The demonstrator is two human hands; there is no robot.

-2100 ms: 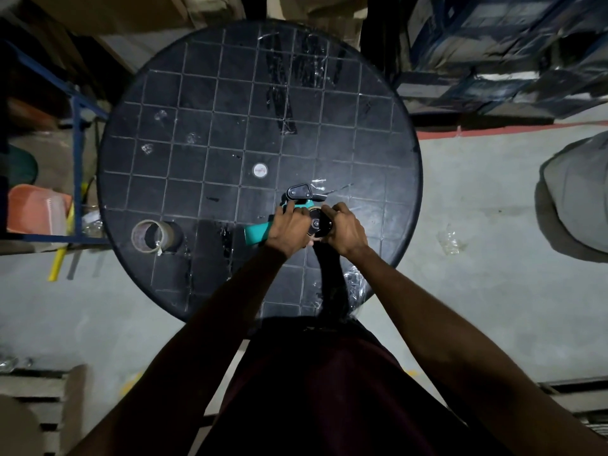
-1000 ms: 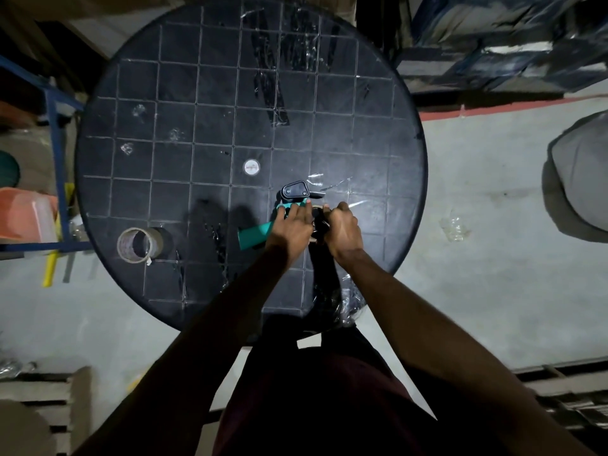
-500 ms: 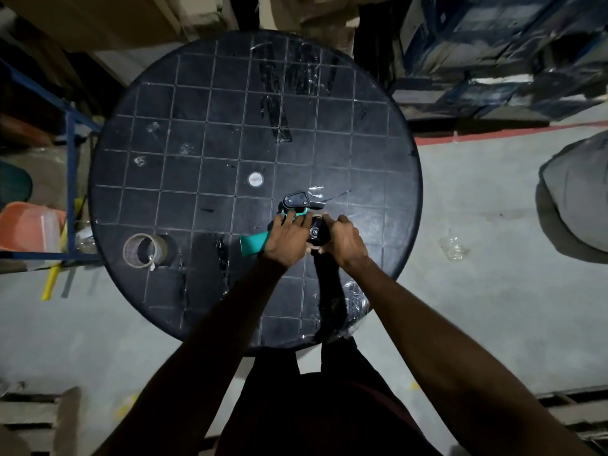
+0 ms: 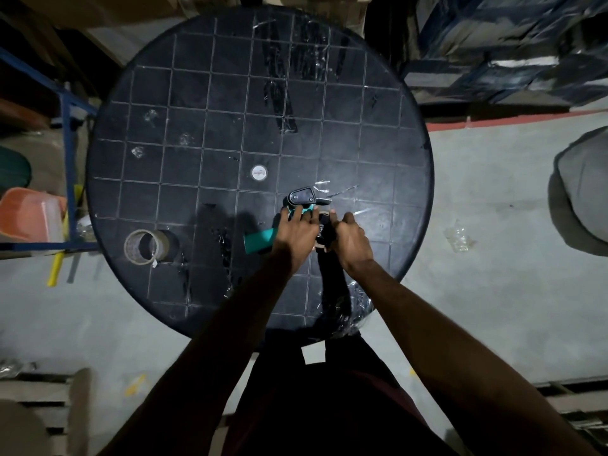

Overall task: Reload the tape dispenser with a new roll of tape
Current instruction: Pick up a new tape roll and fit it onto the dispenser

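A teal and black tape dispenser [image 4: 301, 199] lies on the round black table [image 4: 197, 126], its teal handle [image 4: 260, 241] pointing left. My left hand [image 4: 296, 233] presses down on the dispenser body. My right hand [image 4: 348, 238] grips a tape roll [image 4: 324, 230] seated on the dispenser's black hub; only a thin pale edge of the roll shows between my hands. A second, brownish tape roll [image 4: 144, 246] stands alone near the table's left edge, far from both hands.
Bits of clear tape [image 4: 332, 192] stick to the table beyond the dispenser. A blue metal frame [image 4: 67, 133] and an orange tub [image 4: 29, 215] stand left of the table. Crumpled plastic [image 4: 459, 238] lies on the concrete floor to the right, near a grey object [image 4: 582, 192].
Both hands have stayed on the dispenser and roll with only small finger shifts. The view has swayed slightly with head movement.
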